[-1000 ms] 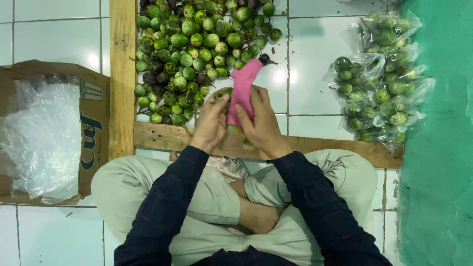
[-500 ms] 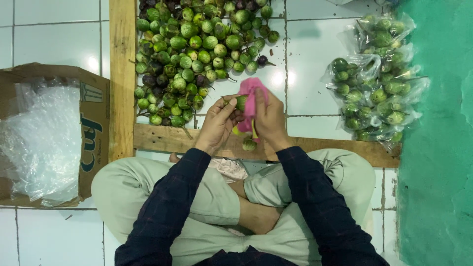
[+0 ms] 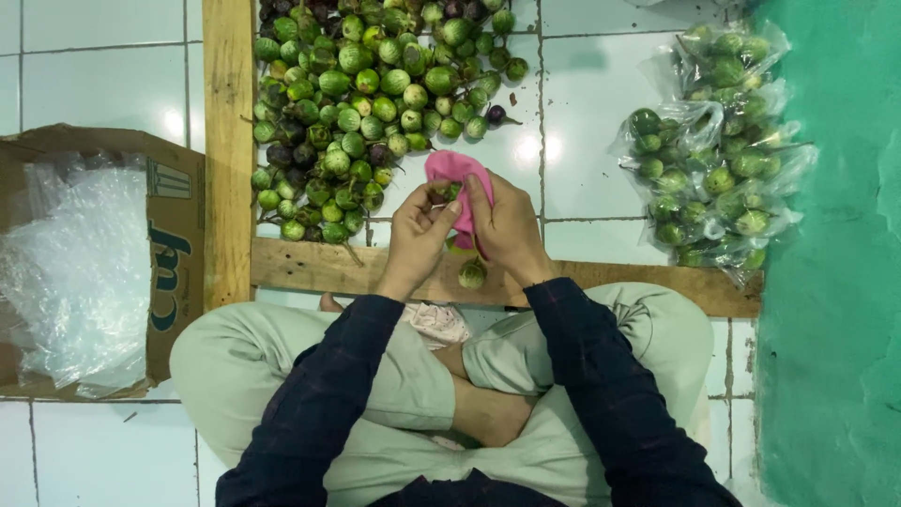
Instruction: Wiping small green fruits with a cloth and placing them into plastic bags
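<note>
Both hands at frame centre pinch a pink bag (image 3: 452, 169), left hand (image 3: 419, 230) & right hand (image 3: 507, 230) grasping its rim w/ fingertips; looks thin, limp, light, prob. slippery, best held at rim.

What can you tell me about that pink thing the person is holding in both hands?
The pink bag looks like thin, soft plastic, crumpled and bunched rather than flat. Its rounded top pokes out above the fingers; the rest is hidden in the grip. The left hand and right hand both pinch it, held over the white tiles beside the heap of small green fruits. A green fruit shows at its opening.
</note>
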